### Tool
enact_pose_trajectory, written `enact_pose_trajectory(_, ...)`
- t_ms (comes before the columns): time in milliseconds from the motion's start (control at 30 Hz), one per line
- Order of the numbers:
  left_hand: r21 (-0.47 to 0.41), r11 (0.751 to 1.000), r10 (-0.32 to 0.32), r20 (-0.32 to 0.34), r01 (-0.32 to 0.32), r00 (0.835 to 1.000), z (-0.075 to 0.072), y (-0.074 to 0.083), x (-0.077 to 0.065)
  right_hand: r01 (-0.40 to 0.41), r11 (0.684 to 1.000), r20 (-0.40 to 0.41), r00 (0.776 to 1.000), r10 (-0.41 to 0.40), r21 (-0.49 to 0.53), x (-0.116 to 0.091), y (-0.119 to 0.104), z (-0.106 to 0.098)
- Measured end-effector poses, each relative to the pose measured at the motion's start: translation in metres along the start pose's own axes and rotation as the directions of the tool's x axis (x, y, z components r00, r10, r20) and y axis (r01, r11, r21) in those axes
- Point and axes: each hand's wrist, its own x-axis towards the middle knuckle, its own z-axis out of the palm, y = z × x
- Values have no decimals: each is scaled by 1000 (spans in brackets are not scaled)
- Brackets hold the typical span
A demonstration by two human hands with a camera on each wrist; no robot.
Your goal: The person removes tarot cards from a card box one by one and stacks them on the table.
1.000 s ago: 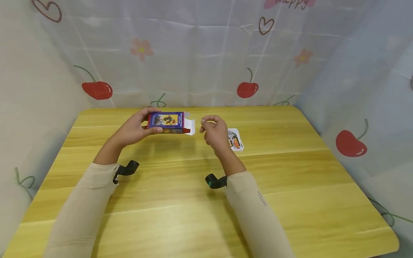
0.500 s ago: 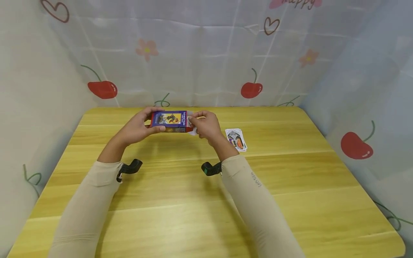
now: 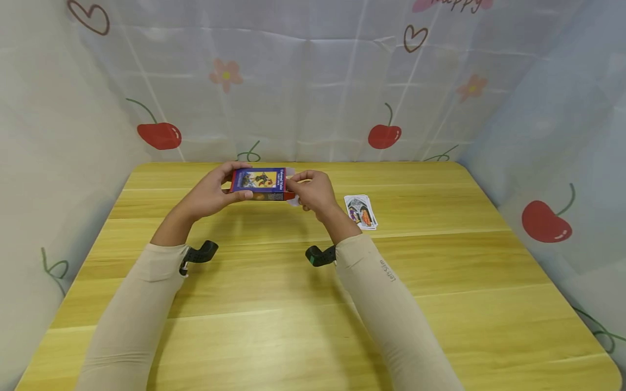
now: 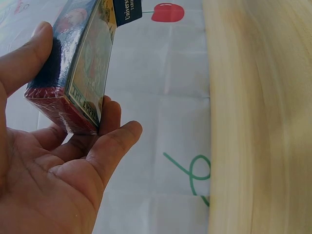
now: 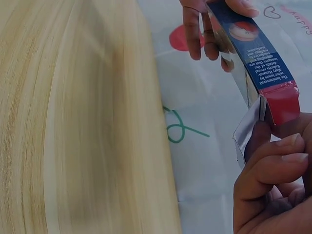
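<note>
A tarot card box, blue and red with a picture on its face, is held above the table. My left hand grips its closed end, thumb along the near side and fingers at the far side. At the box's open right end, my right hand has its thumb and forefinger in the opening. They appear to pinch the edge of cards, mostly hidden inside the box. A white flap and a red flap stand folded out there. Right of my right hand lies a small stack of cards.
The wooden table extends to the right and toward me. Behind it hangs a pale curtain printed with cherries, flowers and hearts. Black camera mounts jut inward from both wrists.
My right hand has moved left to the box's open end, and its fingers have entered the opening. My left hand keeps its hold on the box. The card stack stays on the table.
</note>
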Motion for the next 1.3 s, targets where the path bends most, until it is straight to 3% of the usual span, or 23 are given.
enact_pose_trajectory(400,4,1000,-7,-4,7,1000,-1,0,-1,8,999,-12,1000,-7,31,-1,6,-21)
enact_pose_trajectory(600,-4,1000,-8,-1,8,1000,0,0,0,59,994,3,998,-60,89,-2,4,-27)
enact_pose_trajectory(800,-2,1000,4,-3,-4,1000,0,2,-1,89,996,60,994,-90,12,-1,5,-27)
enact_pose_trajectory(1100,-3,1000,8,-5,-8,1000,-2,2,-1,68,997,79,994,-71,37,1,7,-29)
enact_pose_trajectory(1300,-8,1000,4,-2,-4,1000,-2,0,0,53,997,47,997,-55,48,0,9,-42)
